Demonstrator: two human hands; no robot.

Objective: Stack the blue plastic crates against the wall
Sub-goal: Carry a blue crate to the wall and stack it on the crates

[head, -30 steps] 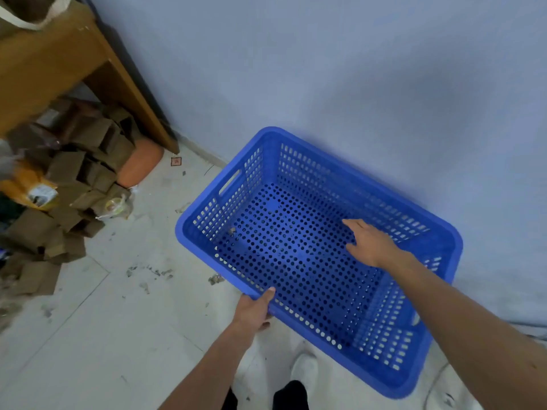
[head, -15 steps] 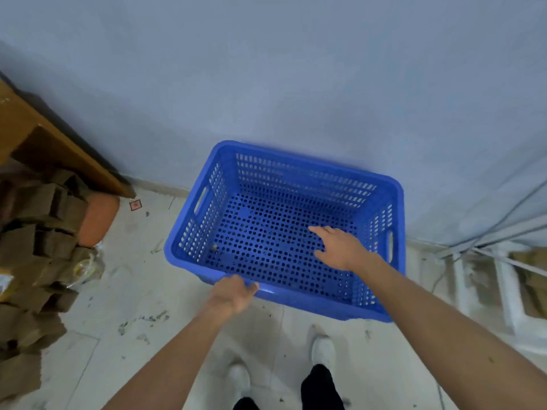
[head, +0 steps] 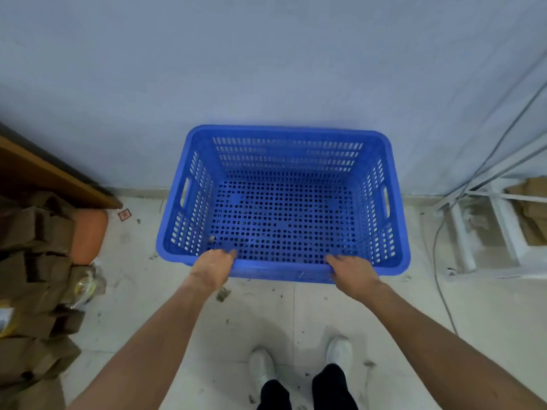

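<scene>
My left hand is curling over the near rim of the blue crate, fingers hooked inside, and my right hand is gripping the same rim further along, fingers folding over the edge. The crate is sitting upright on the floor with its far long side against the wall, or just beside it; I cannot tell whether they are touching. It is lying square to the wall and nothing is inside it. On the left, bare floor is separating the crate from the orange cushion and the pile of brown cardboard. On the right, a strip of floor is lying open before the white frame and the grey cable. My white shoes are standing well back from the near edge.
</scene>
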